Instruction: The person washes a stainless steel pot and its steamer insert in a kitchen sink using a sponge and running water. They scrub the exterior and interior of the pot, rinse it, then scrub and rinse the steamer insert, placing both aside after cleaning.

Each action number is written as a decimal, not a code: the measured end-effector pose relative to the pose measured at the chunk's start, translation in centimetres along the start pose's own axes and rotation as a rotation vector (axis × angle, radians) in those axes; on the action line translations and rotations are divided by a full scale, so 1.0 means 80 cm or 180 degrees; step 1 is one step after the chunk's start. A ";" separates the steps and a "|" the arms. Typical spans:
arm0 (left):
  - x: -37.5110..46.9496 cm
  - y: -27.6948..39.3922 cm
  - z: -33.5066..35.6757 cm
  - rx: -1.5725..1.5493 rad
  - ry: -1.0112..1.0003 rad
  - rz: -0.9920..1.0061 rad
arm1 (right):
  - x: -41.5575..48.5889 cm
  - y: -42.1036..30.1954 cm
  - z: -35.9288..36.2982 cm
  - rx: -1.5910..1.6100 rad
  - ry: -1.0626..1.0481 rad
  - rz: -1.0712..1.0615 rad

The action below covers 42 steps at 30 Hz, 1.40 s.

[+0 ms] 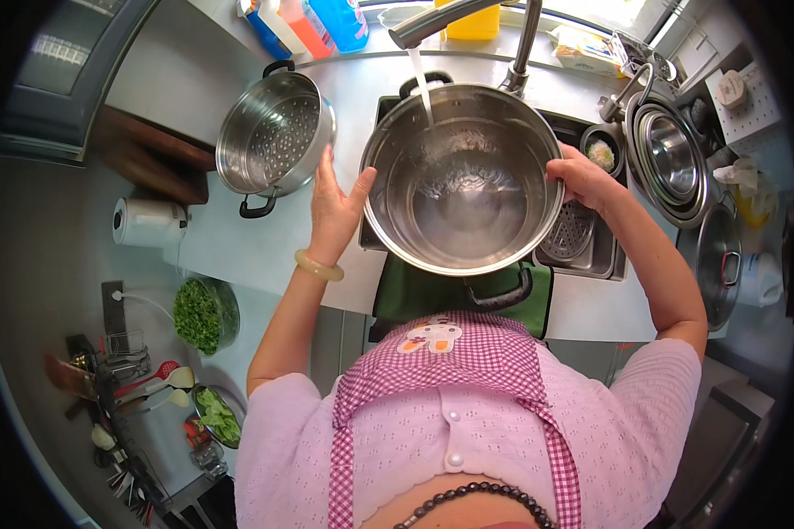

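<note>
A large stainless steel pot [463,192] with black handles sits over the sink, tilted towards me, with water in it. From the faucet [430,25] a stream runs into the pot. My right hand [582,175] grips the pot's right rim, thumb on the edge. At the left side, my left hand [337,202] is raised with fingers apart, its thumb at or near the pot's rim; contact cannot be told. Just left of that hand stands a steamer insert [274,132] with a perforated bottom and black handles.
Stacked steel bowls [665,155] and a glass lid [718,264] stand at the right. The sink [605,254] holds a perforated drain tray [569,231]. Bottles [304,26] line the back left. Chopped greens fill a bowl [228,317] at the lower left.
</note>
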<state>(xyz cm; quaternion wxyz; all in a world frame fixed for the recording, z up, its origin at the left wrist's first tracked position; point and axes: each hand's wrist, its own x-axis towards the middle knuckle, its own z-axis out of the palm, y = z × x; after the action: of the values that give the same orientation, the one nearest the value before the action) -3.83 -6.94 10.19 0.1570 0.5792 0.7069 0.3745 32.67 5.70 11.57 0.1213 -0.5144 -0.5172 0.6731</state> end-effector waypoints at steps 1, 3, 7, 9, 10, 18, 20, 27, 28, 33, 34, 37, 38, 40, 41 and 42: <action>-0.002 -0.021 0.014 -0.0710 -0.0224 -0.0961 | -0.002 -0.010 0.007 -0.0001 0.0078 -0.0210; -0.001 -0.012 0.026 -0.2249 -0.1149 -0.1786 | -0.009 -0.022 0.021 0.0176 0.0396 -0.0474; 0.021 -0.043 0.075 -0.3383 -0.1521 -0.2538 | 0.011 -0.013 0.017 -0.0432 0.0916 -0.1505; 0.032 -0.061 0.102 -0.3256 -0.1613 -0.2927 | 0.016 -0.013 0.024 -0.1219 0.1433 -0.2151; 0.032 -0.072 0.113 -0.3224 -0.1570 -0.3106 | -0.006 -0.037 0.044 -0.1471 0.1423 -0.1567; 0.008 -0.097 0.199 -0.4040 -0.1089 -0.3307 | -0.014 -0.052 0.092 -0.3210 0.1783 -0.2143; -0.004 -0.111 0.208 -0.3969 -0.0996 -0.3122 | -0.018 -0.059 0.093 -0.3345 0.1814 -0.2359; -0.007 -0.094 0.147 -0.3133 -0.0682 -0.1412 | 0.017 -0.043 0.013 -0.1436 0.1128 -0.2193; -0.006 -0.075 0.130 -0.3005 -0.0686 -0.1447 | 0.022 -0.036 0.011 -0.0860 0.1092 -0.2183; -0.001 -0.017 0.046 -0.3223 -0.0666 -0.1132 | 0.026 -0.045 0.005 -0.0087 0.0636 -0.1942; -0.003 -0.011 0.032 -0.3235 -0.0663 -0.1114 | 0.031 -0.040 0.005 0.0098 0.0523 -0.1913; -0.009 0.004 -0.003 -0.2922 -0.0636 -0.0934 | 0.054 -0.020 0.004 0.0577 0.0159 -0.1650; -0.010 0.013 -0.013 -0.2814 -0.0627 -0.0803 | 0.064 -0.012 0.005 0.0820 0.0035 -0.1501; -0.009 0.034 -0.035 -0.2563 -0.0796 -0.0564 | 0.088 0.002 0.012 0.1146 -0.0079 -0.1379; -0.004 0.041 -0.040 -0.2357 -0.0745 -0.0315 | 0.096 0.009 0.016 0.1320 -0.0144 -0.1235; 0.001 0.045 -0.044 -0.2142 -0.0682 -0.0080 | 0.102 0.012 0.026 0.1494 -0.0228 -0.1083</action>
<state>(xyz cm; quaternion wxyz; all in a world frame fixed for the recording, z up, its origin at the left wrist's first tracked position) -3.65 -7.95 15.10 0.4169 0.5223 0.5304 0.5216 27.69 9.78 6.04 0.3298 -0.3541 -0.4302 0.7621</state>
